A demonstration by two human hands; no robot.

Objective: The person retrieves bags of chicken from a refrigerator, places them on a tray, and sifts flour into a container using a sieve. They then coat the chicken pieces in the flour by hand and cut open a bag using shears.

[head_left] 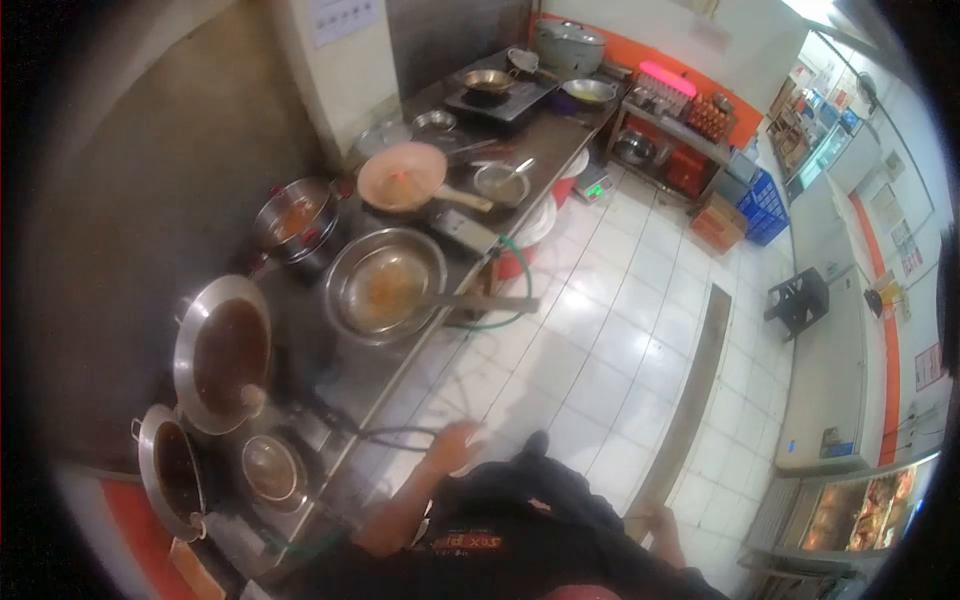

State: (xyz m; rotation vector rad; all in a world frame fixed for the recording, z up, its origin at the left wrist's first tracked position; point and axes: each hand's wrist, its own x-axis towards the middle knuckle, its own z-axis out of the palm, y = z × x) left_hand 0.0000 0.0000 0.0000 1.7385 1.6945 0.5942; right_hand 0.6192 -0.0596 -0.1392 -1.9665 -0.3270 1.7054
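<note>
Black shirt (500,520) fills the bottom of the view, lol. Left hand (455,447) is just off the counter (325,375) edge, kinda blurry, fingers loosely spread, close to a dark hose (400,431). Right hand (655,522) is low on the other side, over the tiled floor (575,375); can't tell if it's open or pinching something. Long-handled steel pan (354,262) with yellowish stuff inside sits on the counter, handle poking out past the edge, ahead of the left hand. Big wok (184,350) of brown liquid is further left.
</note>
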